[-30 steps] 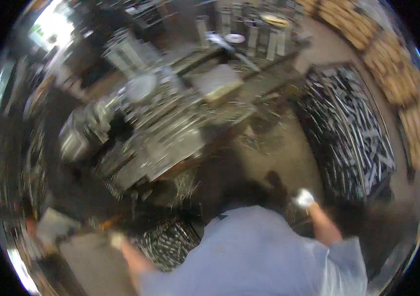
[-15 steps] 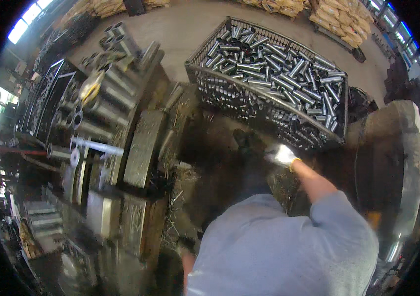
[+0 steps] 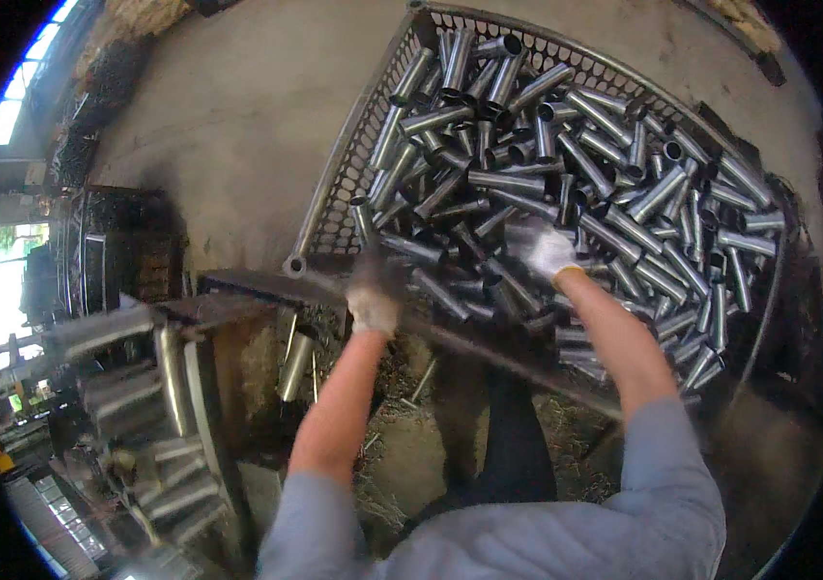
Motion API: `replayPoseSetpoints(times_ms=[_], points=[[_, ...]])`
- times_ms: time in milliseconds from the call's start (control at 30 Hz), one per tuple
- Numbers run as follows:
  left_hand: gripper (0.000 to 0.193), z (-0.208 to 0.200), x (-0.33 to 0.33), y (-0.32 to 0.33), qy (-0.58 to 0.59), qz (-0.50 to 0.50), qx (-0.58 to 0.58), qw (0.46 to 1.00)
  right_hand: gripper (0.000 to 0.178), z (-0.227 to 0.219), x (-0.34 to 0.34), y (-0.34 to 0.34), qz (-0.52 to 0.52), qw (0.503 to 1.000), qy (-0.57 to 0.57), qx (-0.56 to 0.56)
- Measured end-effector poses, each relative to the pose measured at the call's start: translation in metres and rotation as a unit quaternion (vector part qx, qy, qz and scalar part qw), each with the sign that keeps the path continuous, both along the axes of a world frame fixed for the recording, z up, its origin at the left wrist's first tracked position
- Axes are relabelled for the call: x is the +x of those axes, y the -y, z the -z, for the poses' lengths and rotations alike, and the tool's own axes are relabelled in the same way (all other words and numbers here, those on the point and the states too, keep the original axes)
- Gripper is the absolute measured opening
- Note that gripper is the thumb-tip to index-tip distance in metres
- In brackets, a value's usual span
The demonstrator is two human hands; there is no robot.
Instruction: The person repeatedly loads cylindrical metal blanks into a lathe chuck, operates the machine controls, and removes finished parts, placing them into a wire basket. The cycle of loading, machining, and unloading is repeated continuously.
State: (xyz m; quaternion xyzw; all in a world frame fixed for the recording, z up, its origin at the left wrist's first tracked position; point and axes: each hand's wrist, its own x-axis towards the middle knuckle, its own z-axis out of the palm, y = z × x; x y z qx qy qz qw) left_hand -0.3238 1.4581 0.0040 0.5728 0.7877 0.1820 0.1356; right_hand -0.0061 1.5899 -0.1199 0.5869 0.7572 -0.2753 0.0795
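Observation:
Short shiny metal tubes [image 3: 518,182] lie piled at all angles in a large metal crate [image 3: 329,208] with perforated sides. My right hand [image 3: 548,253], in a white glove with a yellow cuff, is in among the tubes near the middle of the pile. Its fingers are smeared by motion, and whether they grip a tube does not show. My left hand [image 3: 373,307], also gloved, is at the crate's near rim, close to a tube standing on end. Dark blur hides its fingertips.
To the left, a workbench [image 3: 237,329] carries metal parts, with more tubes [image 3: 179,493] at the lower left. Metal scraps and thin rods [image 3: 421,382] litter the floor between bench and crate. My legs [image 3: 518,445] are close to the crate's near side.
My view has turned and come closer to the crate. My right hand has moved from in front of the crate to over the tubes. My left hand has risen to the rim.

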Motion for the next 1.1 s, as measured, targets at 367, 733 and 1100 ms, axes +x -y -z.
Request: replayPoseSetpoints(times_ms=[367,733,1100], points=[[0.083,0.167,-0.13,-0.157,-0.211,0.034,-0.461,0.861,0.032,0.092,-0.049,-0.124,-0.223,0.911,0.003,0.348],[0.02,0.042,-0.07,-0.081,-0.157,0.1,-0.192,0.964,0.031,0.078,-0.046,-0.101,-0.147,0.982,0.112,0.042],[0.018,-0.239,0.008,0.557,0.312,-0.229,0.098,0.917,0.04,-0.268,-0.137,0.354,-0.17,0.888,-0.362,-0.226]])
